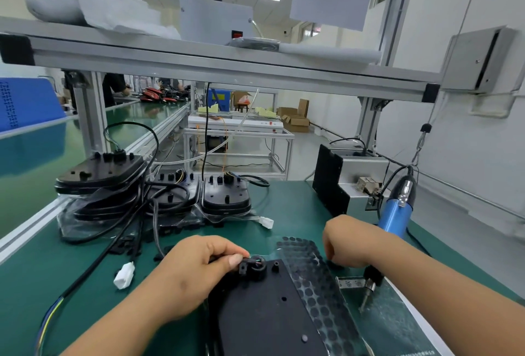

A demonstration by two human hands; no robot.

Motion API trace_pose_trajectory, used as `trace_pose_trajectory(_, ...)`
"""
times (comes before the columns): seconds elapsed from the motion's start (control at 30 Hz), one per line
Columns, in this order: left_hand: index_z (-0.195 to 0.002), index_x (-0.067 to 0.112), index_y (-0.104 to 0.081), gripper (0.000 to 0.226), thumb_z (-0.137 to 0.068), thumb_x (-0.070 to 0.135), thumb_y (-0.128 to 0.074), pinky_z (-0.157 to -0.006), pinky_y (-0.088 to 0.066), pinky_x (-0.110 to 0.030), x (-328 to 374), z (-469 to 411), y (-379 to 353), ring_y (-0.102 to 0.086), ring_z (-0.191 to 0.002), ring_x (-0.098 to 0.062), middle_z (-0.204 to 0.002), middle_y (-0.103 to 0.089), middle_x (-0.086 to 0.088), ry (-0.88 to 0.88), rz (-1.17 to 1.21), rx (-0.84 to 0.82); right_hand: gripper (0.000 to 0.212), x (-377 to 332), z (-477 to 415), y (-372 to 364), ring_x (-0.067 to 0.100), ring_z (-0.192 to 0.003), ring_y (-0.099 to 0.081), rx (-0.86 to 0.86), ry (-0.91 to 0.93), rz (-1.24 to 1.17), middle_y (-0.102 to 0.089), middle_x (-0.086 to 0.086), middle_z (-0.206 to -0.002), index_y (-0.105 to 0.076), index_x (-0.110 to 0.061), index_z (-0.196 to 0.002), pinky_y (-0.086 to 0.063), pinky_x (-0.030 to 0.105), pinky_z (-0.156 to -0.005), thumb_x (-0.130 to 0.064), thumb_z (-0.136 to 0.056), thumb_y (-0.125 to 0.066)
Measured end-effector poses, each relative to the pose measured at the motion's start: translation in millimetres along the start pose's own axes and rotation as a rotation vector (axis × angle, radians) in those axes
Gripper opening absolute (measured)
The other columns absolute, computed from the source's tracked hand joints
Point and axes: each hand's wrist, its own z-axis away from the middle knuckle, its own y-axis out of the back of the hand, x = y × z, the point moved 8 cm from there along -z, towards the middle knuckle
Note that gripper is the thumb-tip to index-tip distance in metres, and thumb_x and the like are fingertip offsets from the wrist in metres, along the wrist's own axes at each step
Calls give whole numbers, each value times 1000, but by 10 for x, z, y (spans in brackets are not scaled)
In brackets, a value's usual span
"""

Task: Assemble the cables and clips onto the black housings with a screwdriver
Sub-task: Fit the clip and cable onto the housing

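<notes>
Green worktop (284, 202), lower centre: left hand (196, 273) pinches a cable clip (252, 266) on the black housing (264, 318); right hand (349, 242) grips the screwdriver (396, 213).

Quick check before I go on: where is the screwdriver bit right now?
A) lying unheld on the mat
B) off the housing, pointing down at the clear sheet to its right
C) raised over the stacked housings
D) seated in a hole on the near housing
B: the right hand grips the screwdriver with its bit down over the clear sheet, right of the black housing; the left hand pinches the black cable fitting.
</notes>
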Motion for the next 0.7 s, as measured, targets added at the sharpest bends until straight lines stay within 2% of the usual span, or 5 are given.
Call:
trace_pose_trajectory(0.17, -88, 39, -72, 13, -91, 31, -62, -71, -42, -3, 2, 5, -5, -62, -84, 7, -85, -69, 27, -2, 15, 2, 26, -4, 14, -3, 32, -105, -61, -10, 42, 4, -66, 18, -112, -68, 3, -105, -52, 41, -88, -9, -88, -52)
trace_pose_trajectory(0.37, -86, 40, -72, 14, -91, 29, -63, -72, -42, -3, 16, 12, -1, -63, -85, 7, -86, -69, 27, 8, 24, -3, 26, 3, 10, -5, 26, -74, -47, -27, -24, -23, -60, 22, -93, -66, 5, -102, -41, 33, -66, -7, -88, -48)
trace_pose_trajectory(0.43, -86, 40, -72, 15, -91, 30, -62, -74, -43, -5, 12, 8, -4, -63, -85, 4, -87, -70, 25, 8, 26, -9, 23, 66, 30, 149, 31, -81, -57, 65, -26, -139, -64, 21, -99, -66, 3, -100, -46, 34, -70, -11, -90, -51)
trace_pose_trajectory(0.57, -87, 38, -73, 15, -91, 27, -63, -85, -49, -19, -18, -8, -10, -66, -87, -4, -89, -73, 15, 44, 112, -19, 15, -1, 238, 579, 5, -73, -59, 303, 116, -533, -66, -8, -81, -65, -19, -85, -44, 17, -64, -30, -94, -58)
trace_pose_trajectory(0.7, -86, 33, -74, 17, -91, 21, -63, -89, -51, -28, -8, -30, -39, -66, -90, -15, -90, -74, 3, 73, 210, -48, 15, -645, 478, 689, -4, -59, -54, 234, 411, -995, -63, -17, -65, -64, -27, -76, -43, 11, -59, -32, -91, -64)
